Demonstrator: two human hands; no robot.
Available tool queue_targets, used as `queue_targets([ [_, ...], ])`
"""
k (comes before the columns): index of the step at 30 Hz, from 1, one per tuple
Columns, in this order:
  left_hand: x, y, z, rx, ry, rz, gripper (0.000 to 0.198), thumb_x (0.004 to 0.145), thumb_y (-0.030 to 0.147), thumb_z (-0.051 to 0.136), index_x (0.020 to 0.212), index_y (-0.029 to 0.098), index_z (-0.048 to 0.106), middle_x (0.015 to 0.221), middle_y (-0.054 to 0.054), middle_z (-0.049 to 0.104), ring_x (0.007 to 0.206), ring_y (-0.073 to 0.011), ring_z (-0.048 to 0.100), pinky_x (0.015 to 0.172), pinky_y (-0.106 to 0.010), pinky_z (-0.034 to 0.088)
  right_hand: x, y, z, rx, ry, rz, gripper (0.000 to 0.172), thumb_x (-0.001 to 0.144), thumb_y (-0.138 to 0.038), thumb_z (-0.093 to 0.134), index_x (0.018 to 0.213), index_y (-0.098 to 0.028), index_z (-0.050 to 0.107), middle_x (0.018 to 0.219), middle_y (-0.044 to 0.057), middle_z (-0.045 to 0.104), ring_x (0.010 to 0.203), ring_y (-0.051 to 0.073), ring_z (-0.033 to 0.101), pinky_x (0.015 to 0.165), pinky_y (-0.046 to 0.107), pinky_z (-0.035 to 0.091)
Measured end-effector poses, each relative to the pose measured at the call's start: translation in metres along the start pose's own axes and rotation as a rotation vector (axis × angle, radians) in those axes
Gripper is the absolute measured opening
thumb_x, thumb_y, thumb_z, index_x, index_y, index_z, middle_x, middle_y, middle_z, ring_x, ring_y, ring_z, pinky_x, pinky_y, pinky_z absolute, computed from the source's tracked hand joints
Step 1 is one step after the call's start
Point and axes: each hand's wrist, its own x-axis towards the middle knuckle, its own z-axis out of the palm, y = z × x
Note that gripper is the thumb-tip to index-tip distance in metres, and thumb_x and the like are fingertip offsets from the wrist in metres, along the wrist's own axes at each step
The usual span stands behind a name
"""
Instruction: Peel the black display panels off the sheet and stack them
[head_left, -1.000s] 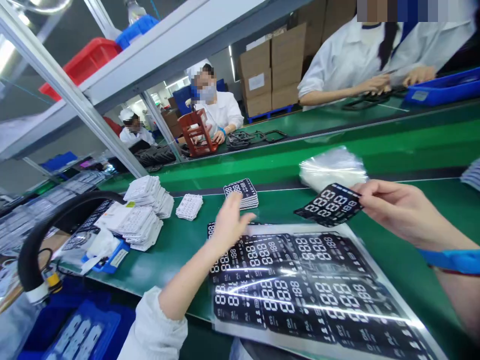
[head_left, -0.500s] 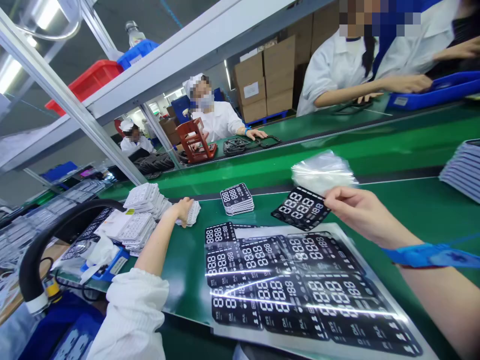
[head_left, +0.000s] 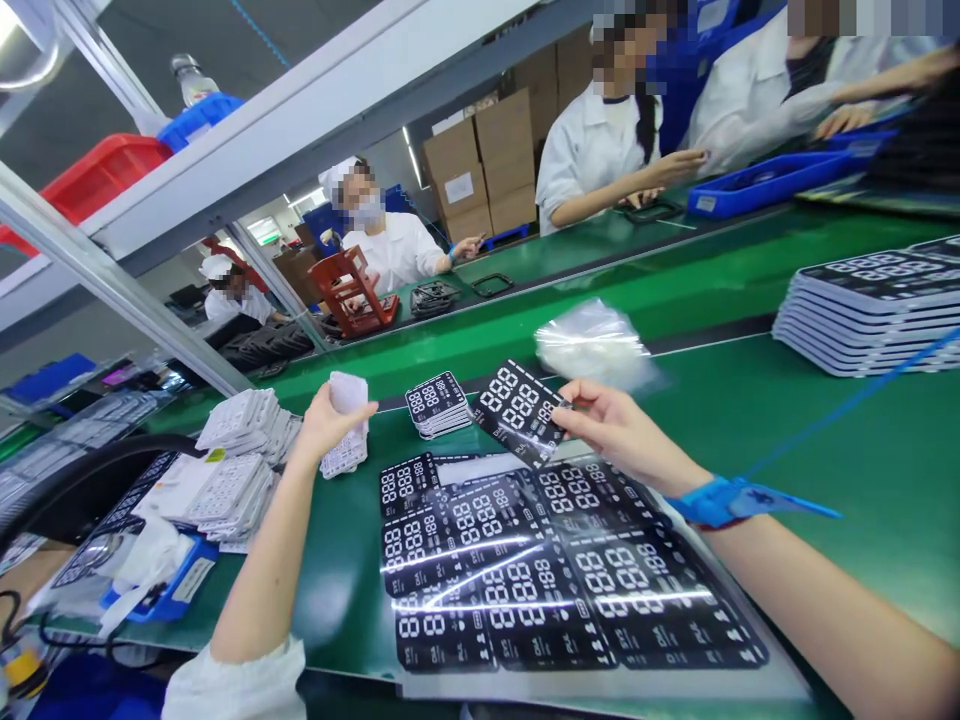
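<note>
In my right hand [head_left: 611,425] a black film label [head_left: 517,410] with white digit prints is pinched by its right edge, tilted above the sheet. My left hand [head_left: 324,428] grips a white plastic panel [head_left: 349,395], raised on edge with its plain face showing; more white panel [head_left: 346,458] shows just below the fingers. Between the hands stands a small stack of printed panels [head_left: 437,408]. Below my right hand lies a glossy sheet of black labels [head_left: 555,590], with a bare backing strip at its upper part.
Stacks of white panels [head_left: 236,490] and a blue box with tissue [head_left: 176,585] are on the left. A clear plastic bag pile [head_left: 592,345] lies behind my right hand. Taller printed stacks [head_left: 862,310] stand at right. Co-workers sit across the green belt [head_left: 465,335].
My left hand has lifted and tilted up a white panel from the table. My right hand has brought the black label left, nearer the small stack. The view has shifted right.
</note>
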Motion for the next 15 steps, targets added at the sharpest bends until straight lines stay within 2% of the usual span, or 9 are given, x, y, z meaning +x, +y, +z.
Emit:
queue_targets([
  [2,-0.018,0.028,0.017,-0.200,-0.067,0.031,0.079,0.076,0.068,0.040,0.135,0.017,0.028,0.126,-0.017,0.050,0.114,-0.0289,0.052,0.093,-0.043,0.044,0.000,0.002,0.002,0.024,0.038,0.017,0.045,0.054,-0.047,0.081,0.069,-0.019,0.050,0.061,-0.004,0.054,0.051,0.008,0.049,0.049,0.022,0.043],
  [3,-0.027,0.042,0.028,-0.343,-0.139,0.038,0.073,0.081,0.068,0.025,0.135,0.019,0.028,0.118,-0.014,0.056,0.102,-0.0262,0.060,0.085,-0.042,0.049,0.000,0.003,0.002,0.043,0.060,0.032,0.046,0.051,-0.047,0.082,0.068,-0.019,0.050,0.060,-0.005,0.054,0.050,0.008,0.048,0.048,0.021,0.042],
  [5,-0.045,0.069,0.052,-1.008,-0.428,-0.081,0.069,0.081,0.065,0.028,0.138,0.026,0.026,0.109,-0.012,0.060,0.090,-0.0272,0.063,0.080,-0.051,0.049,0.001,0.006,0.003,0.081,0.098,0.072,0.048,0.047,-0.047,0.084,0.067,-0.018,0.051,0.057,-0.005,0.053,0.048,0.007,0.047,0.046,0.020,0.041],
  [7,-0.058,0.089,0.076,-1.327,-0.611,-0.212,0.059,0.084,0.058,0.032,0.136,0.030,0.033,0.108,-0.009,0.060,0.086,-0.0264,0.063,0.078,-0.055,0.048,0.002,0.008,0.003,0.107,0.129,0.088,0.049,0.045,-0.047,0.085,0.066,-0.018,0.052,0.055,-0.006,0.052,0.046,0.006,0.044,0.043,0.019,0.038],
  [11,-0.070,0.104,0.112,-1.511,-0.884,-0.335,0.050,0.087,0.048,0.030,0.123,0.019,0.049,0.111,-0.012,0.060,0.093,-0.0300,0.060,0.083,-0.058,0.043,0.002,0.015,0.000,0.033,0.176,-0.012,0.046,0.048,-0.047,0.084,0.065,-0.018,0.052,0.052,-0.006,0.048,0.043,0.006,0.042,0.041,0.020,0.035],
  [13,-0.071,0.102,0.121,-1.536,-0.999,-0.339,0.054,0.087,0.049,0.027,0.117,0.012,0.053,0.107,-0.016,0.062,0.097,-0.0328,0.058,0.087,-0.060,0.040,0.001,0.017,-0.002,-0.111,0.237,-0.132,0.042,0.052,-0.045,0.083,0.065,-0.018,0.053,0.055,-0.004,0.052,0.047,0.009,0.046,0.044,0.023,0.038],
  [15,-0.071,0.098,0.125,-1.567,-1.066,-0.324,0.057,0.087,0.051,0.027,0.115,0.010,0.055,0.105,-0.018,0.062,0.100,-0.0344,0.057,0.089,-0.061,0.038,0.000,0.018,-0.003,-0.264,0.311,-0.260,0.037,0.057,-0.042,0.082,0.065,-0.018,0.055,0.059,-0.002,0.055,0.053,0.011,0.050,0.049,0.025,0.042],
])
